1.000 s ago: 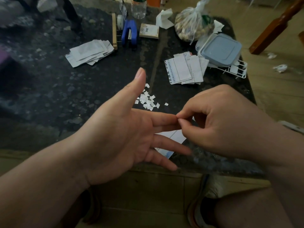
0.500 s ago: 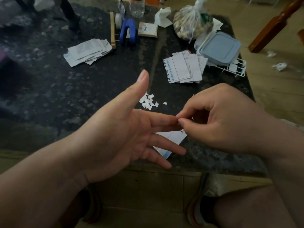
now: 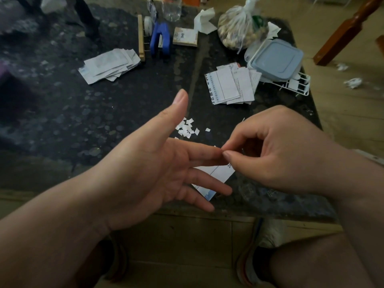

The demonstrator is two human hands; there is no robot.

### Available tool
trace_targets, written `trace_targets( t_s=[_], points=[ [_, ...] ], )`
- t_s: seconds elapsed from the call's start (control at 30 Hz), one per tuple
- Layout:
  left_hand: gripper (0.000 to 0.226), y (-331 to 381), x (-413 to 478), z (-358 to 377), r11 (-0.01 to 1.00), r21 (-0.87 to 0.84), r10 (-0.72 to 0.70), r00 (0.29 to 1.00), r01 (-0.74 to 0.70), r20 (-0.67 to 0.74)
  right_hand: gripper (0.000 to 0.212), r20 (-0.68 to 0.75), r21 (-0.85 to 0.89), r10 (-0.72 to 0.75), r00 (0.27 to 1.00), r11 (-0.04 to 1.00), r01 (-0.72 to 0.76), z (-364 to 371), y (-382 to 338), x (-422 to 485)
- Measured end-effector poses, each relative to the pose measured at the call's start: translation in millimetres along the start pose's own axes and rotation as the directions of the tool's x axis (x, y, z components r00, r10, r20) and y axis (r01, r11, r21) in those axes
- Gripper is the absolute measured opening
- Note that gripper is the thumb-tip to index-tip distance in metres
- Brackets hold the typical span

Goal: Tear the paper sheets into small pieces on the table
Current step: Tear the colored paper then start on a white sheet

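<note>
My left hand [image 3: 149, 173] is held flat over the table's near edge, palm up, with fingers straight and thumb raised. My right hand [image 3: 280, 150] has its fingers curled, and its thumb and forefinger pinch together at the tip of my left forefinger. Anything between them is too small to see. A white printed sheet [image 3: 216, 175] lies on the dark table [image 3: 62, 121] under my left fingers, partly hidden. Several small torn pieces [image 3: 187, 129] sit in a pile just beyond the hands. One stack of sheets [image 3: 228, 86] lies at the right and another stack [image 3: 108, 66] at the left.
At the back stand a blue stapler [image 3: 160, 38], a small box [image 3: 185, 36], a clear bottle [image 3: 171, 7] and a tied plastic bag [image 3: 239, 28]. A lidded container [image 3: 276, 59] rests on a white wire rack [image 3: 299, 84] at the right edge. Crumpled paper [image 3: 353, 82] lies on the floor.
Almost nothing. The right hand's pinch stays at my left forefinger tip, and slightly more of the sheet shows under the left fingers.
</note>
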State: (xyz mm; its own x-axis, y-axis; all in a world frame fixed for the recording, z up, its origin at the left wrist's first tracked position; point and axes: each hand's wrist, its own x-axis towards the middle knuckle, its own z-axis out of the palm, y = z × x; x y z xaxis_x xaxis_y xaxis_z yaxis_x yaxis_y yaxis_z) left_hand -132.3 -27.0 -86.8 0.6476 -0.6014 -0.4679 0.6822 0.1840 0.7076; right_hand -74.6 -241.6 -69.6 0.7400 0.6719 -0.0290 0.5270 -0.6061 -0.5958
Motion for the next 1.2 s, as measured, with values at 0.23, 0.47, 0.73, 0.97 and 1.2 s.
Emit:
trace_targets(
  t_s=[0.23, 0.47, 0.73, 0.97, 1.2],
  points=[
    [0.109, 0.6, -1.2, 1.2, 1.000, 0.011, 0.008, 1.000, -0.008, -0.002, 0.005, 0.015, 0.021, 0.002, 1.000, 1.000, -0.002, -1.1, 1.0, 0.4],
    [0.107, 1.2, -1.2, 2.0, 1.000, 0.019, 0.006, 1.000, -0.006, -0.009, 0.006, 0.027, 0.019, 0.013, 1.000, 1.000, -0.014, -1.1, 0.4, 0.7],
    [0.106, 0.8, -0.8, 2.1, 1.000, 0.031, 0.003, 1.000, -0.003, -0.018, 0.012, 0.015, 0.019, 0.018, 1.000, 1.000, -0.018, -0.4, 0.2, 1.3],
    [0.109, 0.1, -0.2, 0.7, 0.999, 0.041, 0.004, 1.000, -0.004, -0.012, 0.006, 0.029, 0.036, 0.013, 1.000, 0.999, -0.014, -1.2, 2.6, 1.0],
    [0.108, 0.0, 0.5, 0.8, 0.999, 0.049, 0.016, 1.000, -0.016, -0.015, 0.007, 0.033, 0.044, 0.012, 0.999, 0.999, -0.013, -1.6, 3.0, 1.5]
  ],
)
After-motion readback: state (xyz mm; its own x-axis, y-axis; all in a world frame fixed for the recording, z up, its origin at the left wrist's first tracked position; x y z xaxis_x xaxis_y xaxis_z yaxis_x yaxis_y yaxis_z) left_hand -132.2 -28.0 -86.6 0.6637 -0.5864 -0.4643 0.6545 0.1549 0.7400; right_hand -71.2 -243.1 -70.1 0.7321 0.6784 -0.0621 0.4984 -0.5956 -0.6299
